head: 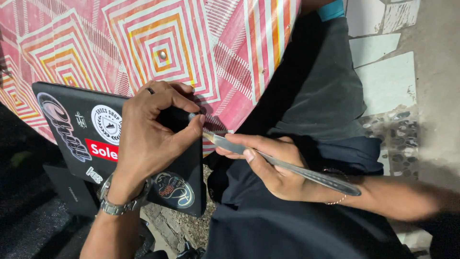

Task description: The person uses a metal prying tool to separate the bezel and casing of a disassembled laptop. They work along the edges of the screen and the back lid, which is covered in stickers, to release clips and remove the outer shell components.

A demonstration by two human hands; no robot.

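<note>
laptop: black closed laptop (81, 139) lay flat, lid up, half on the patterned cloth and half overhanging its lower edge; used as the landmark below.
surface: cloth (191, 43) above and right of the laptop was pink with nested white, orange and yellow diamond stripes.
floor: right of the laptop, past the person's dark trousers (316, 91), pale broken tiles (388, 81) and a pebbled patch (397, 134); below the laptop, rough stone rubble.
stickers: all on the laptop lid. Purple-grey script sticker (60, 124) at its left; round white crest sticker (106, 123) at centre; red rectangular sticker with white letters (101, 150) just below the crest; round dark sticker with orange drawing (173, 189) at the lower right corner; small white one near the lower edge.
left hand: left hand (153, 129) rested on the laptop's right part, fingers curled, thumb and forefinger pinched at the lid's right edge; ring and metal wristwatch (117, 201) worn.
right hand: right hand (273, 165) sat right of the laptop, closed around long metal tweezers (282, 165), tip touching the laptop's right edge by the left thumb.
</note>
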